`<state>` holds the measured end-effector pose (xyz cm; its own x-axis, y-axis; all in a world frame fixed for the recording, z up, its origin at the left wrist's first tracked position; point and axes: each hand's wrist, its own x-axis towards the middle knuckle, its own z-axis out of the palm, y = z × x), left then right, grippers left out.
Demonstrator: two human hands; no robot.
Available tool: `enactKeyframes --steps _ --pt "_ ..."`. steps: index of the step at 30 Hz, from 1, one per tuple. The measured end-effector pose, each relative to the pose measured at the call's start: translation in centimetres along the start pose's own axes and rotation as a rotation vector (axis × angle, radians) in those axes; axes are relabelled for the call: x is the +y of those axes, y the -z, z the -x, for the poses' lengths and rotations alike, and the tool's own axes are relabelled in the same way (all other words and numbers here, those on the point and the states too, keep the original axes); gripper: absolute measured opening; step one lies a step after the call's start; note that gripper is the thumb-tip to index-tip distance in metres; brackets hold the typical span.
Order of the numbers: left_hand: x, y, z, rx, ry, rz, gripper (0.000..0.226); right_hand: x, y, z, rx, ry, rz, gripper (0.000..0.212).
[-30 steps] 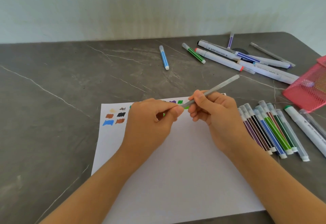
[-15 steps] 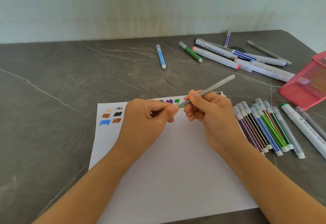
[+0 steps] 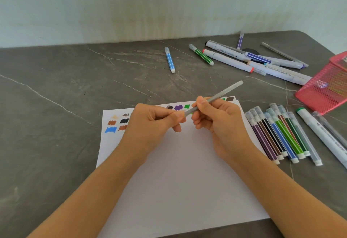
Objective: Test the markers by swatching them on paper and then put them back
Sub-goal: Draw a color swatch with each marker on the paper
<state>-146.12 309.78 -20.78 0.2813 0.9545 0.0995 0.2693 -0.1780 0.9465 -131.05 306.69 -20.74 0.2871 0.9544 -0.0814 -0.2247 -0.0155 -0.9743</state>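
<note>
Held above paper [image 3: 178, 172], 12 o'clock edge: grey pen [image 3: 225, 91], tail toward 2 o'clock. Grip: right hand [image 3: 219, 125] clamped on barrel, left hand [image 3: 150, 123] pinching near end. Barely shifted; uncapping likely unfinished

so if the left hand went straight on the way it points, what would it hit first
Most likely the right hand. The left hand points rightward along the grey pen that both hold, and the right hand's curled fingers sit just across a small gap, seemingly at similar depth.
</note>
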Motion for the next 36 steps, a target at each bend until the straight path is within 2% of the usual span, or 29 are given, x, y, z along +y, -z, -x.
enactKeyframes --steps 5,8,11,15,19,22,24,27,29,31,33,36 --pt "-0.5 -0.7 0.7 0.147 -0.244 -0.211 0.009 0.3 -0.2 0.2 0.071 0.05 0.011 0.018" --pt "-1.0 -0.9 0.6 0.194 -0.316 -0.265 0.015 0.5 -0.6 0.5 0.024 0.093 0.076 0.015" --pt "-1.1 -1.2 0.5 0.151 -0.356 -0.341 0.015 0.7 -0.7 0.8 0.024 0.136 0.132 0.022" --pt "-1.1 -1.2 0.6 0.064 -0.269 -0.231 0.021 0.8 -0.6 1.1 0.052 0.141 0.162 0.025" --pt "-0.5 -1.0 0.4 -0.011 -0.114 -0.091 0.045 0.8 -0.6 1.1 0.048 0.128 0.161 0.025" --pt "-0.4 -0.8 0.2 -0.045 -0.081 -0.05 0.044 0.7 -0.5 1.1 0.044 0.126 0.145 0.025" --pt "-0.6 -1.0 0.4 -0.016 -0.161 -0.106 0.037 0.8 -0.6 1.1 0.047 0.122 0.131 0.025" --pt "-1.1 -1.3 0.8 0.123 -0.438 -0.358 0.024 0.8 -0.6 0.9 0.059 0.1 0.097 0.024" --pt "-1.4 -1.6 0.9 0.183 -0.538 -0.468 0.023 0.8 -0.6 1.0 0.056 0.102 0.094 0.024" --pt "-1.1 -1.6 0.9 0.146 -0.442 -0.392 0.025 0.8 -0.6 1.0 0.045 0.111 0.108 0.024" --pt "-0.7 -1.3 0.9 0.063 -0.255 -0.248 0.033 0.8 -0.5 0.9 0.054 0.114 0.123 0.025" --pt "-1.3 0.8 1.2 0.029 0.021 -0.025 0.044 0.5 0.5 -0.1 0.17 0.078 -0.018 0.028"
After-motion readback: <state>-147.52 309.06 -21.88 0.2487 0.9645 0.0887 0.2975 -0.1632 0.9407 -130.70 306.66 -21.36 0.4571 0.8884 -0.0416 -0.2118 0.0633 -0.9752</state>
